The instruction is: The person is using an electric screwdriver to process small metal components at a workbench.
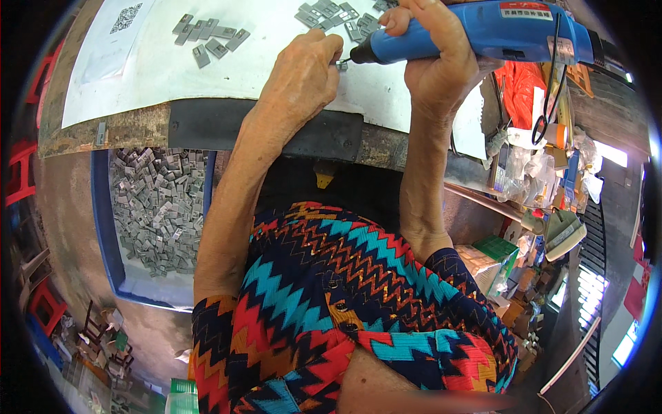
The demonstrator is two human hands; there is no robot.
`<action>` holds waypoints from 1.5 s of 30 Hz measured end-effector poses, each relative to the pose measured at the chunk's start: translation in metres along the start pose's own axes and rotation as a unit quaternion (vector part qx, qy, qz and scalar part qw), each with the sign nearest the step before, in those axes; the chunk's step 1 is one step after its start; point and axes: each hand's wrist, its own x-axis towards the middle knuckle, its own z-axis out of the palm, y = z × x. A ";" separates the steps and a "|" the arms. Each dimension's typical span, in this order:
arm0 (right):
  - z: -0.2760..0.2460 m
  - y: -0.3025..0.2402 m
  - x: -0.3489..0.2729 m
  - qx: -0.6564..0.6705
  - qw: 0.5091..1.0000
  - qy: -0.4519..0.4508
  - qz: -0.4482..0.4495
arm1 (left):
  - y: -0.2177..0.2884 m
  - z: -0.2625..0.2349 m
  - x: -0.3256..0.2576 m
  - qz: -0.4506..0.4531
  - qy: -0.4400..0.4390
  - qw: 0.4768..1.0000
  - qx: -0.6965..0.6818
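Observation:
My right hand (445, 58) is wrapped around a blue electric screwdriver (483, 31), held nearly level with its black nose pointing left. Its thin bit reaches a small grey metal block (343, 66) beside my left fingertips. My left hand (303, 69) is closed in a pinch at that block, pressed close to the white-covered worktop (241, 72); its fingers hide most of the piece. Beyond the left hand lie loose grey metal blocks (210, 33), and another group of blocks (327, 14) sits near the screwdriver's nose.
Below the table's left edge stands a blue bin (103, 228) filled with grey metal blocks (158, 207). A printed sheet (114, 48) covers the worktop's left end. On the right hang a black cable loop (548, 103) and a red plastic bag (520, 93). Red stools (24, 172) stand far left.

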 end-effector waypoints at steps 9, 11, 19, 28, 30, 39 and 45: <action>0.001 0.003 -0.001 -0.008 1.000 -0.008 0.000 | 0.000 0.000 0.000 -0.003 0.005 1.000 0.000; 0.002 0.003 -0.002 -0.003 1.000 -0.002 0.003 | 0.000 0.001 0.000 0.001 0.008 1.000 -0.003; 0.005 0.002 -0.002 -0.024 1.000 -0.002 0.008 | 0.003 0.000 0.000 -0.022 -0.005 1.000 0.006; 0.008 0.003 -0.001 -0.048 0.999 -0.005 -0.008 | 0.002 0.001 0.003 -0.041 -0.006 0.999 -0.022; 0.010 0.005 -0.005 -0.053 0.999 0.010 -0.007 | 0.002 0.000 0.004 -0.042 0.006 0.998 -0.038; 0.002 0.019 -0.007 -0.070 0.997 -0.019 0.009 | 0.000 0.000 0.005 -0.048 -0.029 0.998 -0.010; -0.004 0.007 0.003 -0.008 0.995 -0.095 0.024 | -0.002 -0.002 -0.001 -0.008 0.003 1.000 -0.012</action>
